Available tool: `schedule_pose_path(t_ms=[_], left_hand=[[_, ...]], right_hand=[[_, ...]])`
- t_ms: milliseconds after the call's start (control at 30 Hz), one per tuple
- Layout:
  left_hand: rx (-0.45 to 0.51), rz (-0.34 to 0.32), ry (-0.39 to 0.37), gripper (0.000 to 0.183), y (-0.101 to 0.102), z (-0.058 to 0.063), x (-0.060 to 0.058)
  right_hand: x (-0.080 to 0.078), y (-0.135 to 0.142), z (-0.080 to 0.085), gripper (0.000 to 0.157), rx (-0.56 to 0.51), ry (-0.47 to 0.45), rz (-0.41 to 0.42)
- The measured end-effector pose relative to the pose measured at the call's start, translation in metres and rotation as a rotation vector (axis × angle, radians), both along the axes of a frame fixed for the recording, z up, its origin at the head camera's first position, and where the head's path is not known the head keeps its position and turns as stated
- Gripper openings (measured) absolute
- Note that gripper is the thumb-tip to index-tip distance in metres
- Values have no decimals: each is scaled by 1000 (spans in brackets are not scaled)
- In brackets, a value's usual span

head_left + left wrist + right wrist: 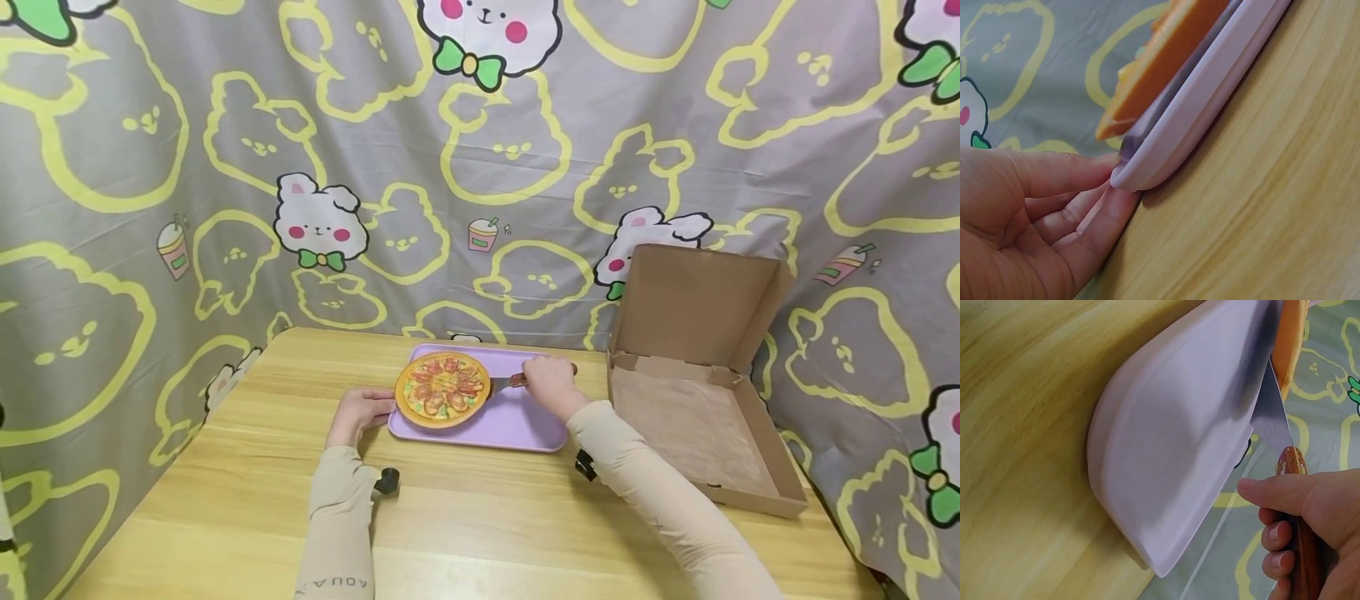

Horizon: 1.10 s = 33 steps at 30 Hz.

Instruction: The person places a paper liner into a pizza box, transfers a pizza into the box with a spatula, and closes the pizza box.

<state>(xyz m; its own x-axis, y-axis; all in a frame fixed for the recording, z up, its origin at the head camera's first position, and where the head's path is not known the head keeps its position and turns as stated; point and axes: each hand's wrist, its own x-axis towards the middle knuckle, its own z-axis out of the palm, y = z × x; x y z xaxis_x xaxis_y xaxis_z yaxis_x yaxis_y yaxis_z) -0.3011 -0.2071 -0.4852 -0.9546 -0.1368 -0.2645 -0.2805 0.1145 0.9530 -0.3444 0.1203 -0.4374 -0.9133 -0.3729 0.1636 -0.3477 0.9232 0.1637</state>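
Note:
A round toy-like pizza [442, 390] with an orange crust is over the left part of a lilac tray [525, 432]. In the left wrist view the crust [1155, 70] stands a little above the tray, with a dark gap beneath. My right hand [553, 387] grips the wooden handle [1307, 565] of a pizza server [501, 384], its metal blade [1272, 415] reaching under the pizza. At the tray's left end, my left hand [362, 414] pinches the rim [1132, 176] between thumb and fingers.
An open cardboard pizza box [690, 417] stands right of the tray, lid upright at the back and paper lining inside. Everything stands on a wood-grain table [465, 533]. Patterned grey curtain [405, 150] hangs behind and along both sides.

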Motion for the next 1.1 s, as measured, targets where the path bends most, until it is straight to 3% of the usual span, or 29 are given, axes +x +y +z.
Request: schedule_pose_path(t_ms=[500, 633, 767, 1100], left_hand=[[12, -16, 13, 34, 0, -2, 0], [50, -57, 59, 30, -3, -5, -1], [19, -24, 23, 34, 1, 0, 2], [-45, -10, 7, 32, 4, 2, 2]], right_hand=[[7, 26, 19, 13, -67, 125, 15], [9, 38, 27, 18, -93, 179, 16], [8, 51, 31, 21, -101, 230, 14], [14, 81, 43, 18, -139, 192, -34]])
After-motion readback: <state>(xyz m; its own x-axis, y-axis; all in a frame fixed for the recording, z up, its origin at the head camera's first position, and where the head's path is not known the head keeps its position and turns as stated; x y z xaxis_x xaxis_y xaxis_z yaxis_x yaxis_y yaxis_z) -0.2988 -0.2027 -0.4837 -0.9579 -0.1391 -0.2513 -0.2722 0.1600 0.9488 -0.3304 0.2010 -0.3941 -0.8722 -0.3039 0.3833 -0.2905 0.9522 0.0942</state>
